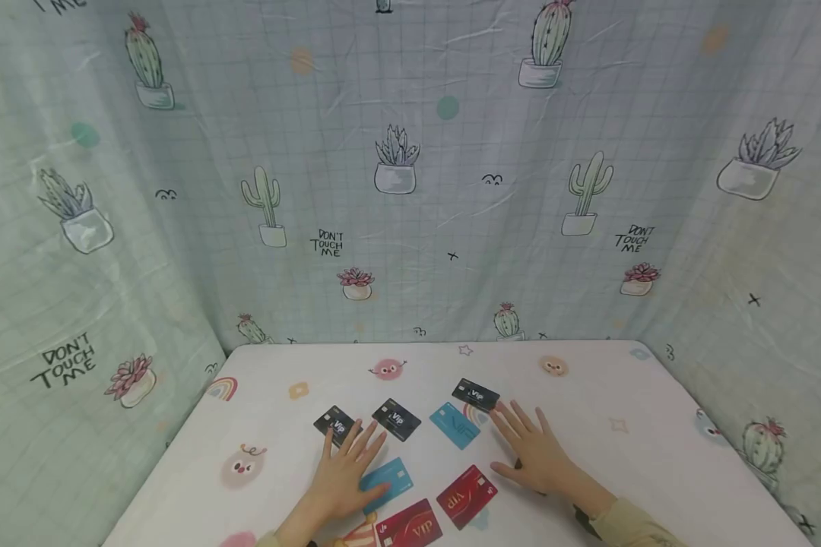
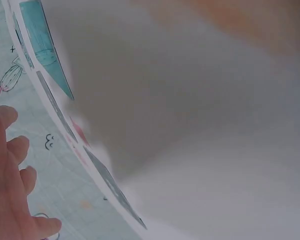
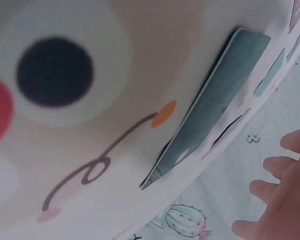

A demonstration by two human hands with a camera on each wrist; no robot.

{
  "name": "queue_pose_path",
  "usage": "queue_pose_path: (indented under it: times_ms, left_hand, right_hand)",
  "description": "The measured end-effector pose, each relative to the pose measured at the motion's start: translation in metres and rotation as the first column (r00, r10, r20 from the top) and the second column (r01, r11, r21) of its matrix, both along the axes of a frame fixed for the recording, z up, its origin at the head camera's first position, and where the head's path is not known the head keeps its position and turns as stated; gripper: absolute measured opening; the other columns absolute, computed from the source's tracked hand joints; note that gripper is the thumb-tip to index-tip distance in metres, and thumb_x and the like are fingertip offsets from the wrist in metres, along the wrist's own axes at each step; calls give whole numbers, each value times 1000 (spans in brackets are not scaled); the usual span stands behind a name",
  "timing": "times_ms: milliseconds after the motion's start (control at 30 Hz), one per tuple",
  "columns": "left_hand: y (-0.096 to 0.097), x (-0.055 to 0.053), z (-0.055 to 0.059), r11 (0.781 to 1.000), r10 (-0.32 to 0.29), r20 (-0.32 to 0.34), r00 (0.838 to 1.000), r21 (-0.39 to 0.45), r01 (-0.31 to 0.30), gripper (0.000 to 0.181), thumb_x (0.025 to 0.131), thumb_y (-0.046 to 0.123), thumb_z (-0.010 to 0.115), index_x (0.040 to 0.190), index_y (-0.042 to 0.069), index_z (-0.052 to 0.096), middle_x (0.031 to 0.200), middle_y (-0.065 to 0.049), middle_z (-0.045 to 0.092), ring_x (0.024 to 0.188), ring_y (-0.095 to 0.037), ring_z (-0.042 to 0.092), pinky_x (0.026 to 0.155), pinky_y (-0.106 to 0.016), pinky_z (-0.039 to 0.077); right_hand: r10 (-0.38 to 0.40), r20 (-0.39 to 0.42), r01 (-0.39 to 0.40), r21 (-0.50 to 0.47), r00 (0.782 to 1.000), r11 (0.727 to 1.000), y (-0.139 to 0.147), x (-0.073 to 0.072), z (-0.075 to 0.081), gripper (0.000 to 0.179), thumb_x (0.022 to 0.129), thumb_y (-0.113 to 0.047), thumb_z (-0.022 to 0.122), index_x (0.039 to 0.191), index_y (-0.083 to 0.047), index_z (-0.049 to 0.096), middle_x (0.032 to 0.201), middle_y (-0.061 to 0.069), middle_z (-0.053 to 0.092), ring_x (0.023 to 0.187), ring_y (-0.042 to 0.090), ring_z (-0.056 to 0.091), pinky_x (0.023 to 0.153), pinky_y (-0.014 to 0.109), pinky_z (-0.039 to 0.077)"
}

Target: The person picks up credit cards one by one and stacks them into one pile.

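Observation:
My left hand [image 1: 345,475] is spread flat with fingers apart, low at the front left of the table. Its fingertips overlap a black VIP card [image 1: 332,417], and its thumb lies across a blue card [image 1: 395,477]. On the other side, my right hand [image 1: 535,454] is also spread, its fingertips by the lower corner of a second black VIP card [image 1: 475,395]. Beneath that palm a dark card shows only at its edges; the right wrist view has a dark card [image 3: 215,100] lying on the table.
Between the hands are another black card [image 1: 397,419], a blue VIP card [image 1: 454,425] and two red VIP cards, one upper [image 1: 467,497] and one lower [image 1: 410,526]. The white table [image 1: 657,456] bears printed cartoons. Cactus-print curtains [image 1: 410,220] enclose its back and sides.

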State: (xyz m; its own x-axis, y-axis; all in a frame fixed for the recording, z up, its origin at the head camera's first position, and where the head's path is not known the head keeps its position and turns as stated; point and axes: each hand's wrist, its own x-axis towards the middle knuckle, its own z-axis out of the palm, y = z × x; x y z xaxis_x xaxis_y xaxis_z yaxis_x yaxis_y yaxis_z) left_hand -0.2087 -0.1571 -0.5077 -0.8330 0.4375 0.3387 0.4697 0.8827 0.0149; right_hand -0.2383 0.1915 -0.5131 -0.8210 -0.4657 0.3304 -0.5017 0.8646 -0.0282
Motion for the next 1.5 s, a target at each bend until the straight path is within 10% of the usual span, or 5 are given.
queue_pose_path:
  times_ms: [167,767,1033,1500]
  left_hand:
    - [-1,0,-1,1000,-11,-23,1000,-18,11,73,73,63,52,131,20,44,141,-1,37,128,-31,34,97,-63,19]
    - [2,15,1,998,-67,93,993,-9,68,70,76,58,52,135,21,39,142,-2,36,131,-30,30,99,-63,15]
    - [2,18,-5,993,-100,-66,993,-70,95,71,74,61,53,132,21,44,137,-1,43,126,-29,38,99,-35,-30]
    - [4,21,-1,986,-139,-87,986,-103,130,68,76,62,50,130,21,46,134,0,47,125,-26,41,100,-36,-30]
  right_hand:
    - [11,86,-11,4,996,1000,-1,1,4,79,77,-57,55,138,-13,32,144,7,31,134,33,24,102,61,13]
    - [86,217,-89,4,972,996,-10,18,7,73,79,-59,50,136,-17,36,141,3,38,133,29,26,103,61,13]
    - [97,242,-99,-3,965,995,-13,22,10,72,79,-59,50,136,-17,36,138,2,41,132,30,28,103,61,14]
    - [164,150,-166,-4,975,986,-21,26,14,66,79,-56,52,132,-18,42,132,0,48,128,25,35,104,57,12]
